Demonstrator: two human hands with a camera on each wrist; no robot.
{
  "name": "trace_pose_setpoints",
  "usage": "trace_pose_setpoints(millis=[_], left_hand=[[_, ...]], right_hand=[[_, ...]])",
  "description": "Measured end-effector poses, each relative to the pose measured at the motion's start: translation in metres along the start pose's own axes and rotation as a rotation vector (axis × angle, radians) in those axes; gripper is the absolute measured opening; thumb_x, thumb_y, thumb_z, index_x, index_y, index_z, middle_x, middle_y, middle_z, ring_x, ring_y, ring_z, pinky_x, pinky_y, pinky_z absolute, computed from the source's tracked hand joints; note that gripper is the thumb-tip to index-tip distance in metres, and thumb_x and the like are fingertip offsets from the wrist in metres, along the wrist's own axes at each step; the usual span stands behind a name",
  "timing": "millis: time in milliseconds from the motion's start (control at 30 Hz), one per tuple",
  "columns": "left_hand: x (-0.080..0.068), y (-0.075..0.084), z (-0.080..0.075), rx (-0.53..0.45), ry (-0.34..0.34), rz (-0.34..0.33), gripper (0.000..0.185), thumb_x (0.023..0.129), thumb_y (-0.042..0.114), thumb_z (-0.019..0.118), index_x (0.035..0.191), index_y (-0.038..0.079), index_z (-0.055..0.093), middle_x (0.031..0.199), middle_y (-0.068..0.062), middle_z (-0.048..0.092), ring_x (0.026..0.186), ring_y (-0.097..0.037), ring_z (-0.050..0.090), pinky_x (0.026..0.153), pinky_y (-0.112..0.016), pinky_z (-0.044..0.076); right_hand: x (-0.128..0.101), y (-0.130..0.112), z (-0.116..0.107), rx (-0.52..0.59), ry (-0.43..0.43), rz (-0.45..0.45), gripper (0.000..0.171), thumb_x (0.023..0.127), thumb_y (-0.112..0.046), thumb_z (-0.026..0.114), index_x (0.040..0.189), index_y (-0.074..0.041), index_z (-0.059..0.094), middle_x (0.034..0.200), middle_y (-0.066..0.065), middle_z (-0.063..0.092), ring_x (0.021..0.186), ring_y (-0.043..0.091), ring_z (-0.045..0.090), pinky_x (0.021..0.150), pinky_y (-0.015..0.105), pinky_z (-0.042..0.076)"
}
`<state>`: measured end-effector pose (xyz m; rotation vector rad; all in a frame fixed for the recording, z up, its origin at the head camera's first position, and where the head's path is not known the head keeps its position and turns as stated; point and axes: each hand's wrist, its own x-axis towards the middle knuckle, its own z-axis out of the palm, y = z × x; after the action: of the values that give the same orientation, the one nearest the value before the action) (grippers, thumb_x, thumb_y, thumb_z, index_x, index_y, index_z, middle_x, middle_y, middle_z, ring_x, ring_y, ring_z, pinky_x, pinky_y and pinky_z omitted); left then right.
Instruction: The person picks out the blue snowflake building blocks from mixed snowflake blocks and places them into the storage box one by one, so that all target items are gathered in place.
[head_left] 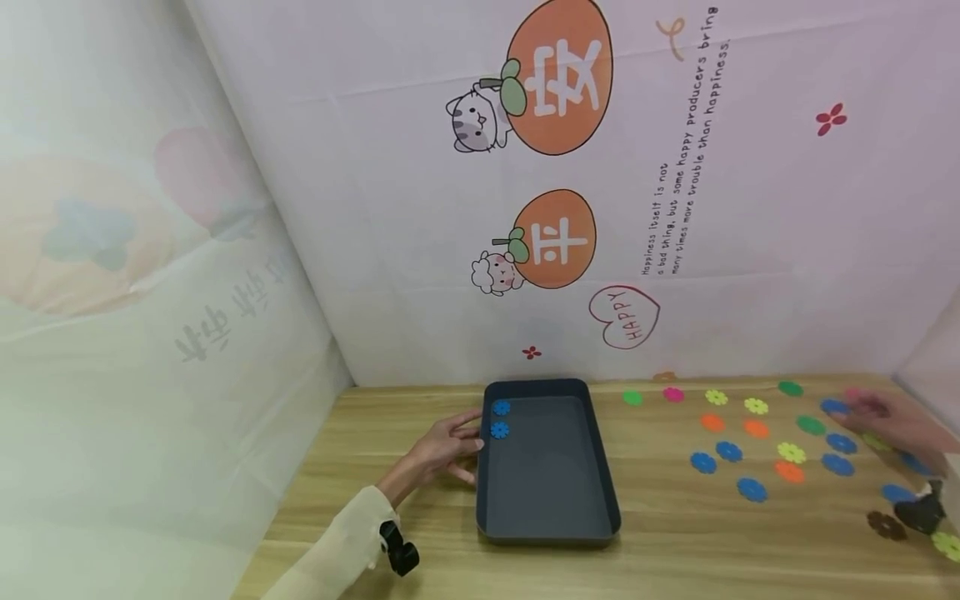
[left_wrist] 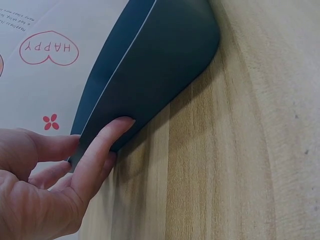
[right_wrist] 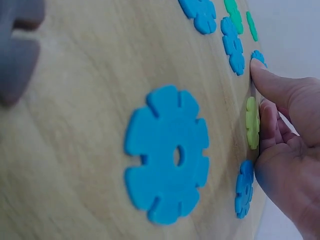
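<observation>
In the head view, my left hand (head_left: 442,450) is at the left side of a dark grey tray (head_left: 551,475). A close look from the left wrist shows one digit of this hand (left_wrist: 45,195) lying along the tray's outer wall (left_wrist: 155,60), with other fingertips right at the rim. Two blue interlocking discs (head_left: 500,430) lie inside the tray by its left wall. Far right, my right hand (head_left: 892,421) is low over scattered discs, slightly blurred. Its thumb tip overlaps a blue disc (right_wrist: 259,56) in the right wrist view, and a yellow disc (right_wrist: 252,122) is beside its bent fingers. Whether it pinches one, I cannot tell.
Blue, orange, yellow, green and pink notched discs (head_left: 791,452) are spread over the wooden table (head_left: 652,542) right of the tray. A brown disc (head_left: 887,525) is near the right wrist. A printed cloth (head_left: 420,250) hangs behind the table.
</observation>
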<state>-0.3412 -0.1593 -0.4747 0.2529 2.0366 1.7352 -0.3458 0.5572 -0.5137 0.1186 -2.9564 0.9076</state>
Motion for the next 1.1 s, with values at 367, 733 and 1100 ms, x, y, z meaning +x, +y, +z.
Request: trace_pose_setpoints(millis=[367, 733, 1100], left_hand=[[0.001, 0.003, 0.001, 0.012, 0.006, 0.000, 0.065, 0.106, 0.003, 0.058, 0.165, 0.010, 0.032, 0.162, -0.030, 0.039, 0.137, -0.045, 0.055, 0.064, -0.040, 0.068], [-0.001, 0.004, 0.001, 0.012, 0.029, -0.002, 0.066, 0.105, 0.002, 0.060, 0.164, 0.007, 0.033, 0.162, -0.031, 0.037, 0.139, -0.047, 0.052, 0.065, -0.040, 0.068], [-0.001, 0.002, 0.002, 0.008, 0.029, 0.006, 0.066, 0.103, 0.002, 0.061, 0.164, 0.007, 0.035, 0.163, -0.031, 0.035, 0.140, -0.047, 0.051, 0.065, -0.039, 0.068]], right_hand=[[0.008, 0.019, -0.003, 0.128, -0.044, 0.120, 0.062, 0.110, -0.031, 0.057, 0.125, 0.028, 0.049, 0.098, 0.024, 0.072, 0.077, 0.005, 0.063, 0.068, 0.030, 0.058], [-0.004, -0.050, -0.008, 0.325, 0.060, 0.015, 0.021, 0.109, -0.022, 0.059, 0.125, -0.008, 0.059, 0.091, -0.023, 0.072, 0.080, -0.003, 0.070, 0.065, 0.024, 0.062], [0.024, -0.100, 0.010, 0.434, -0.148, -0.097, 0.032, 0.109, -0.011, 0.057, 0.138, 0.003, 0.056, 0.107, -0.007, 0.075, 0.096, 0.008, 0.074, 0.080, 0.031, 0.067]])
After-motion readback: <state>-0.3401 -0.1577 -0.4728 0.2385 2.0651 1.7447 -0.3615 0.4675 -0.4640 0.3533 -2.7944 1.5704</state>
